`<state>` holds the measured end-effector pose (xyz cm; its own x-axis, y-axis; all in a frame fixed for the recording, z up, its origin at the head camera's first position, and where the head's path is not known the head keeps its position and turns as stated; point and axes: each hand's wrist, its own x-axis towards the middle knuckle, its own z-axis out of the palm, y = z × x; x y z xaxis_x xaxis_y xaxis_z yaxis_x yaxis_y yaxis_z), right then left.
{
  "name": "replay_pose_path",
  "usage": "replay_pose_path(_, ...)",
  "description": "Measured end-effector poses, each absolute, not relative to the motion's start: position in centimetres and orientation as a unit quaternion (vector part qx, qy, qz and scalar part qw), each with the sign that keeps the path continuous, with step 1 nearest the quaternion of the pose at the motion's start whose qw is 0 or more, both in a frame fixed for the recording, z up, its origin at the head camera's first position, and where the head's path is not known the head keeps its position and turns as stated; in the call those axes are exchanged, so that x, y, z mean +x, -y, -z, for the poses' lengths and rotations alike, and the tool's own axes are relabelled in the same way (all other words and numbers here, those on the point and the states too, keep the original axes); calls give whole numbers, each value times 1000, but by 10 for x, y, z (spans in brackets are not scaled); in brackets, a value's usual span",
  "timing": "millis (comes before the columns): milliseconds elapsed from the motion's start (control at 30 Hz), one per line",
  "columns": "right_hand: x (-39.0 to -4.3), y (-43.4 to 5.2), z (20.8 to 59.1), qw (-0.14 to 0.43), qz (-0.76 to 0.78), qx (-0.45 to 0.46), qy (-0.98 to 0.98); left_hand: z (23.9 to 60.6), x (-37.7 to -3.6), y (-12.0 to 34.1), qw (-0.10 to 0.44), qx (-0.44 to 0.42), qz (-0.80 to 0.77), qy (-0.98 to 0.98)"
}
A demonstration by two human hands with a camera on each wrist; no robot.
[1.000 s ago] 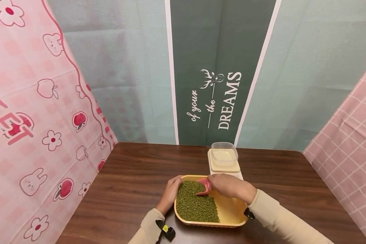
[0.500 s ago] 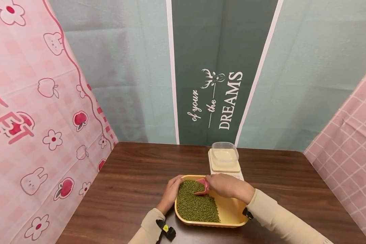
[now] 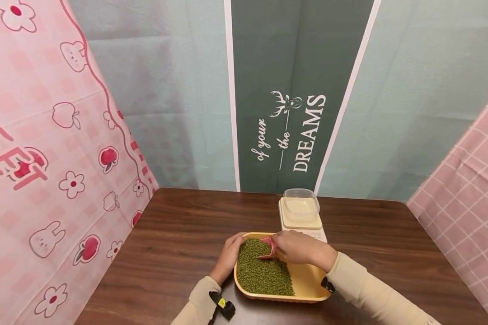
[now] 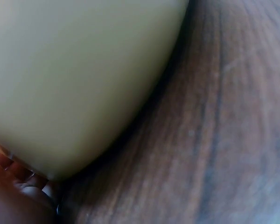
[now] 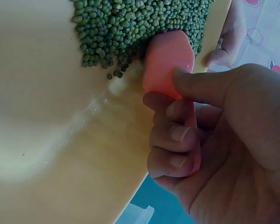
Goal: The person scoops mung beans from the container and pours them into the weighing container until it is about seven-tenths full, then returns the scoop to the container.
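a brown wood-grain table [image 3: 179, 234] in a corner hung with printed cloth on three sides.
the far wall [image 3: 166, 90] is a pale grey-green hanging, faintly creased, with a dark green panel [image 3: 268, 54] edged by white stripes [image 3: 232, 90] and lettered sideways, "of your", "the", "dreams", beside a deer's head; on the left, a pink cloth [image 3: 81, 149] carries rabbits, apples and flowers; on the right, a dusty-pink cloth [image 3: 467, 203] has a pale grid; soft light leaves a sheen on the near tabletop.
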<state>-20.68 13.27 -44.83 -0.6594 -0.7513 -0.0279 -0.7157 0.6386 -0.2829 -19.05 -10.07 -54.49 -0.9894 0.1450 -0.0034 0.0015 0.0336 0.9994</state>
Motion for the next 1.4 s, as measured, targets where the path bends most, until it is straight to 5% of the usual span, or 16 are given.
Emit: replay_pose_path(1400, -215, -136, 456, 153, 153, -441, -871, 546, -191, 102, 58, 52, -700, -710)
